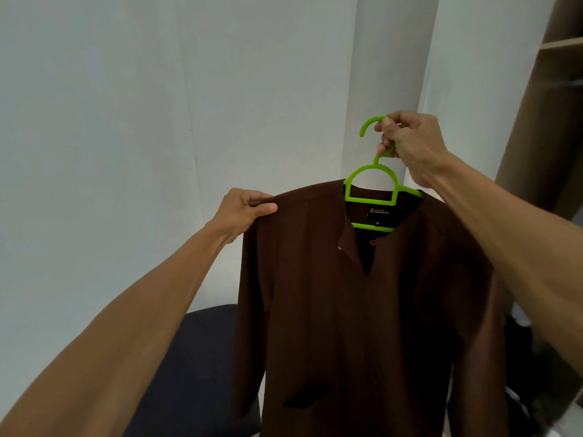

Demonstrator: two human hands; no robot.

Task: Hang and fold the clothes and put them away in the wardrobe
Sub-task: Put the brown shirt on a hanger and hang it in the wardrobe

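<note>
One brown shirt (362, 310) is on a green hanger (369, 201), held up in mid-air in front of a white wall (126, 121). It faces the camera and hangs straight down, with the hem out of frame at the bottom. The neck slit is open and a black label (378, 212) shows inside the collar. The hanger's lower bar is visible through the neck opening. There is a dark pocket opening (306, 398) low on the front.

The right hand (410, 143) is curled around the hanger's hook, fingers wrapped at the neck just below the curve. The hook tip sticks out to the left of the fingers and isn't hooked on anything.

The left hand (246, 212) pinches the shirt's shoulder seam at the outer edge, thumb on the front and fingers curled over the top. Fabric is pulled level there, and the sleeve drops straight down below the hand.

Both arms are bare and reach up from the lower corners.

A dark padded seat (195, 357) sits low in frame behind the shirt, left of centre, against the wall.

The wardrobe (536, 146) is at the right edge: brown side panel, open, with one shelf (564, 44) visible up high. The shirt is near it but outside it. Dark items at bottom right are too blurred to identify.
</note>
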